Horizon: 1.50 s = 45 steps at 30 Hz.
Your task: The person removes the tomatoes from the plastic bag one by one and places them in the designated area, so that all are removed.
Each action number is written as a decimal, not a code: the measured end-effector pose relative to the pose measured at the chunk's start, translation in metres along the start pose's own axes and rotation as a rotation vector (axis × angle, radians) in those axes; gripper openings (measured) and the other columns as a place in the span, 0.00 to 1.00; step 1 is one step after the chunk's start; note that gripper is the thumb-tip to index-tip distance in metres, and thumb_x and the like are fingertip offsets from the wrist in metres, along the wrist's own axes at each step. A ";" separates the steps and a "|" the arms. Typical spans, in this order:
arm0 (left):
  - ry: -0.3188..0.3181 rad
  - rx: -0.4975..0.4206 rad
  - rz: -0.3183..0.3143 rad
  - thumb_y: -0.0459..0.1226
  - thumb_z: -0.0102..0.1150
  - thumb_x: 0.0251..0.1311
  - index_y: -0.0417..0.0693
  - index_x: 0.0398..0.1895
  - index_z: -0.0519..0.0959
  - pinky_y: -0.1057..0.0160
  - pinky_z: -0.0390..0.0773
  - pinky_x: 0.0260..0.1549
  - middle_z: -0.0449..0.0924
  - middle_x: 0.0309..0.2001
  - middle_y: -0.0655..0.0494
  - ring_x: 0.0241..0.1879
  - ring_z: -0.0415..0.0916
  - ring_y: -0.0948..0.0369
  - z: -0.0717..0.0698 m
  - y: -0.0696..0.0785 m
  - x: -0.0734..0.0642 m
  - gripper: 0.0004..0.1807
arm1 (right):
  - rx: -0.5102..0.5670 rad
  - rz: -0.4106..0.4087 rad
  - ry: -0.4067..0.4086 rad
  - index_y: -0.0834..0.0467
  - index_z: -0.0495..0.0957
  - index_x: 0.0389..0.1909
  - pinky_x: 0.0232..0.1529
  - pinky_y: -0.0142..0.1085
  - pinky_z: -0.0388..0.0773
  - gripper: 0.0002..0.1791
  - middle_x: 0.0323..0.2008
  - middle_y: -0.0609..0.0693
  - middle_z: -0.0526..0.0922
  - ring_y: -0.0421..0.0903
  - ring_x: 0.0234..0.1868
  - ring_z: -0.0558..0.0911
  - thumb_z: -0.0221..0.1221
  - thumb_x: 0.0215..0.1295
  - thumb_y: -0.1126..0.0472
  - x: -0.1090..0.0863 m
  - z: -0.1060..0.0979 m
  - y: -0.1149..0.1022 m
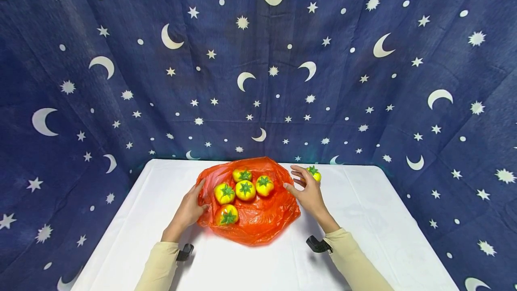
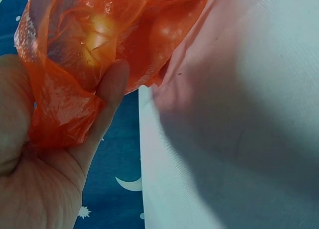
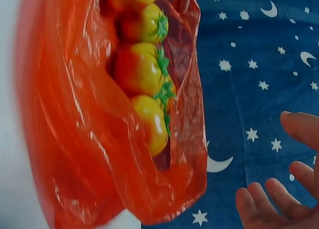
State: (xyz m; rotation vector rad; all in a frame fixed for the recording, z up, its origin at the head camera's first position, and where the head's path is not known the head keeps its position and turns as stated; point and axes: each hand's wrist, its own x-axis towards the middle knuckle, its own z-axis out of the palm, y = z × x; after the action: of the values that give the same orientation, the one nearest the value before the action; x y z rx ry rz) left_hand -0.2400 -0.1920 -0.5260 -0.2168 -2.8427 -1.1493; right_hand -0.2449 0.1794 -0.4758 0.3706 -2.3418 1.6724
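Observation:
A thin red plastic bag (image 1: pixel 262 221) lies spread on the table with its mouth facing up. Inside sit several yellow-and-red tomatoes (image 1: pixel 242 193) with green leafy tops. My left hand (image 1: pixel 188 209) holds the bag's left edge, its film (image 2: pixel 65 109) between thumb and fingers in the left wrist view. By the bag's right edge, my right hand (image 1: pixel 310 196) has its fingers spread and holds nothing. In the right wrist view, a gap shows between that hand (image 3: pixel 284 189) and the bag (image 3: pixel 82 119). Another tomato (image 1: pixel 317 176), partly hidden behind my right hand, lies outside the bag.
A white cloth (image 1: pixel 363 237) covers the table. Beyond its far edge hangs a dark blue curtain (image 1: pixel 226 80) with moons and stars, which also runs along both sides. Each wrist wears a black camera mount (image 1: pixel 319 244).

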 end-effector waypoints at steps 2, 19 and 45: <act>-0.001 0.002 -0.006 0.25 0.67 0.51 0.40 0.76 0.54 0.41 0.63 0.67 0.60 0.72 0.34 0.71 0.60 0.36 0.000 0.000 0.000 0.48 | 0.014 0.003 -0.017 0.65 0.69 0.64 0.64 0.56 0.72 0.33 0.61 0.67 0.74 0.68 0.63 0.74 0.68 0.57 0.67 -0.003 0.004 -0.009; 0.002 -0.005 -0.002 0.25 0.67 0.51 0.41 0.76 0.55 0.40 0.63 0.68 0.60 0.71 0.33 0.70 0.60 0.37 -0.001 0.004 -0.002 0.48 | 0.022 0.031 -0.076 0.63 0.72 0.62 0.64 0.53 0.74 0.32 0.62 0.64 0.73 0.62 0.64 0.74 0.69 0.56 0.64 0.000 0.038 0.002; 0.005 0.006 0.007 0.26 0.67 0.52 0.41 0.76 0.56 0.40 0.63 0.68 0.61 0.71 0.34 0.70 0.61 0.37 0.001 0.003 -0.001 0.47 | -0.252 0.124 -0.108 0.54 0.73 0.63 0.63 0.54 0.74 0.33 0.62 0.59 0.77 0.57 0.63 0.75 0.71 0.54 0.58 0.024 0.071 0.027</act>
State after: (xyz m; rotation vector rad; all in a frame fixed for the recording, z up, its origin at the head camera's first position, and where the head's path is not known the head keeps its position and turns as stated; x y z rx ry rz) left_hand -0.2385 -0.1890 -0.5247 -0.2223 -2.8387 -1.1377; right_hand -0.2796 0.1184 -0.5140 0.2782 -2.6647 1.4132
